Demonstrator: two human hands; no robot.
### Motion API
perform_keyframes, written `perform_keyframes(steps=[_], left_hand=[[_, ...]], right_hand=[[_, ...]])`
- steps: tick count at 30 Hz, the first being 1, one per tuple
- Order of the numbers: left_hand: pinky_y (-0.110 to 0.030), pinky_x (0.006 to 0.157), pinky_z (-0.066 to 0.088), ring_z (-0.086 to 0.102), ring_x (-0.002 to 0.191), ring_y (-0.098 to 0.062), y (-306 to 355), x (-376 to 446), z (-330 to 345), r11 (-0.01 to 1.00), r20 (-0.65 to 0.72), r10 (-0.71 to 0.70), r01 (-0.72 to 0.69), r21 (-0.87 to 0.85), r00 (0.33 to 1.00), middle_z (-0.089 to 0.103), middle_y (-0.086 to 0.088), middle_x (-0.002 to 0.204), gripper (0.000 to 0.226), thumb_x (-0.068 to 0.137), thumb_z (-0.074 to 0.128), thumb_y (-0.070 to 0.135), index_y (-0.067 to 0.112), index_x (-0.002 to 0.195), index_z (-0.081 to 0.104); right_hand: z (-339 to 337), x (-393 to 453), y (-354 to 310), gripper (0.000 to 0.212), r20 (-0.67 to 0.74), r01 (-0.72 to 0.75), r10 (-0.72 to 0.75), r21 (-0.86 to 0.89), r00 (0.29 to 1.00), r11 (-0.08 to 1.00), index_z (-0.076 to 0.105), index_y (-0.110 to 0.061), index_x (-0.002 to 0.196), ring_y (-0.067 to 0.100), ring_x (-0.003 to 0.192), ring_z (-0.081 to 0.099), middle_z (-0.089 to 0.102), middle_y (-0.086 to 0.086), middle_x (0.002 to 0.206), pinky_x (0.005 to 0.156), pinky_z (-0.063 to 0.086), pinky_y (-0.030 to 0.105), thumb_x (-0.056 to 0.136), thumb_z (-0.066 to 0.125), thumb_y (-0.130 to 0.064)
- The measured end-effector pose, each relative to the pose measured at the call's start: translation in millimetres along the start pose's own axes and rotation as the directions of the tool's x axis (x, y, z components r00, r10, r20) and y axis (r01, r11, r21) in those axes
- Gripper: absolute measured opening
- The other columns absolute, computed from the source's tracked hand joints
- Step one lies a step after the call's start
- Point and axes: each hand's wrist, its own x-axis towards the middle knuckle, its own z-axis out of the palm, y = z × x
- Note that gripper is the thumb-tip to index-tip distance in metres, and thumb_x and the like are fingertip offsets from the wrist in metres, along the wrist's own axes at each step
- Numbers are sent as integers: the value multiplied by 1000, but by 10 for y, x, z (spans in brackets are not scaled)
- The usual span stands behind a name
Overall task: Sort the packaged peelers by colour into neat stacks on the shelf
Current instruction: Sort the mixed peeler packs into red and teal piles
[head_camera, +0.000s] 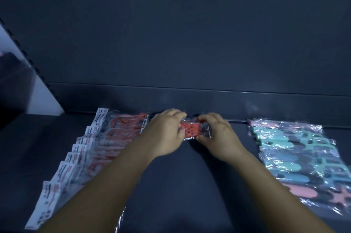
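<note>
Both my hands meet at the back middle of the dark shelf (180,185) on one red packaged peeler (190,131). My left hand (167,134) grips its left end with curled fingers, and my right hand (218,136) pinches its right end. The packet sits close to the shelf's back lip. To the left lies an overlapping row of red packaged peelers (98,147) with white card headers. On the right lies a spread of teal, blue and pink packaged peelers (298,155) in clear plastic.
The dark back panel (190,43) rises straight behind the shelf. A slotted upright and white side wall (47,92) stand at the far left. A strip of clear plastic (119,219) shows under my left forearm near the front.
</note>
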Motion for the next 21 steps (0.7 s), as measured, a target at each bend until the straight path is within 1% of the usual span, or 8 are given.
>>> perform_keyframes(steps=[3,7,9,12,16,18,21], left_hand=[[-32,115,20,28,139,-16,-39,15,138,995,101,-32,23,97,994,37,2,148,54,93,51,29,18,143,34],[-32,112,20,30,135,-19,-4,30,280,987,149,-51,28,158,988,36,2,146,55,95,49,28,20,145,29],[-31,112,21,32,134,-21,10,55,326,982,140,-63,36,184,988,36,1,146,54,96,49,21,20,146,29],[-29,113,18,32,135,-21,-25,89,363,969,110,-58,29,245,992,34,0,148,58,94,46,8,19,147,25],[-30,116,10,20,143,-21,-65,125,358,963,113,-71,39,268,991,24,-2,155,61,95,39,0,18,150,17],[-30,117,13,21,142,-22,-62,144,356,964,100,-90,61,260,991,24,-3,155,63,93,39,-2,17,150,18],[-30,113,21,33,135,-24,-47,136,372,956,69,-101,78,283,992,35,-4,147,63,90,51,2,16,146,26]], right_hand=[[85,89,1,54,29,-13,14,-15,999,1000,51,-24,130,22,121,41,46,-5,134,99,29,21,79,71,-25],[140,110,50,62,103,-63,67,-45,992,997,46,-27,136,22,126,35,43,-2,137,101,26,20,79,71,-30],[134,105,73,66,132,-79,85,-52,988,996,40,-26,140,23,129,31,40,-1,140,104,25,21,81,67,-33],[109,125,105,60,144,-81,91,-75,985,994,36,-22,144,25,131,33,39,0,145,108,24,24,89,57,-32],[142,154,78,59,116,-98,105,-64,988,993,37,-20,143,23,130,40,43,1,143,108,32,28,89,59,-27],[160,161,45,58,89,-117,122,-55,989,992,37,-20,143,23,131,39,43,2,143,107,33,28,89,59,-25],[164,164,20,56,86,-101,109,-96,990,990,36,-20,143,24,131,37,42,1,144,106,31,28,91,55,-23]])
